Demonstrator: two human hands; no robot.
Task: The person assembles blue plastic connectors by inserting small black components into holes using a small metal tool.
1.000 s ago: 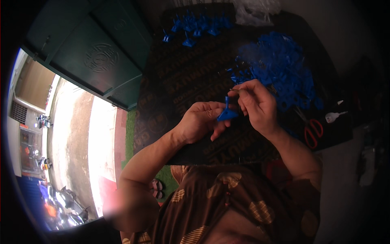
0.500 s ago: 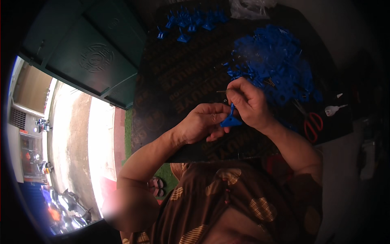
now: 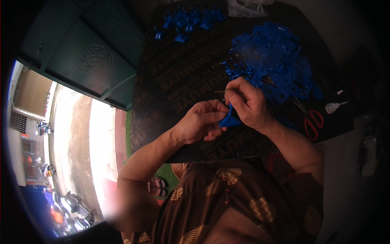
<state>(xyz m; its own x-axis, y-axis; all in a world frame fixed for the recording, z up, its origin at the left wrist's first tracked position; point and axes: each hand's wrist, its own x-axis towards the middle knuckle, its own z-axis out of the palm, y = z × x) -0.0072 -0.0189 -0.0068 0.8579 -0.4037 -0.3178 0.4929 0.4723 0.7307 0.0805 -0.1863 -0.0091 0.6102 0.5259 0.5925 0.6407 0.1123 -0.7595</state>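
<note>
Over the dark table [image 3: 162,65], my left hand [image 3: 203,122] is closed on a small blue plastic part [image 3: 230,121] with a flared flat base and a thin upright stem. My right hand [image 3: 248,101] pinches around the top of that stem, and its fingers hide the upper end. A thin metal pin [image 3: 219,92] sticks out leftward from the right fingertips. Just below the pin is a tiny pale ring [image 3: 223,99]; whether it is held or lies on the table is unclear.
A big heap of loose blue plastic parts [image 3: 272,53] lies beyond my right hand. Several similar stemmed blue pieces [image 3: 191,20] stand at the far left. Red-handled scissors [image 3: 313,124], a small white bottle [image 3: 332,107] and a clear plastic bag [image 3: 245,8] also lie there.
Both hands stay at nearly the same spot, still on the blue part. The fingers have shifted slightly, and the whole view has moved a little.
</note>
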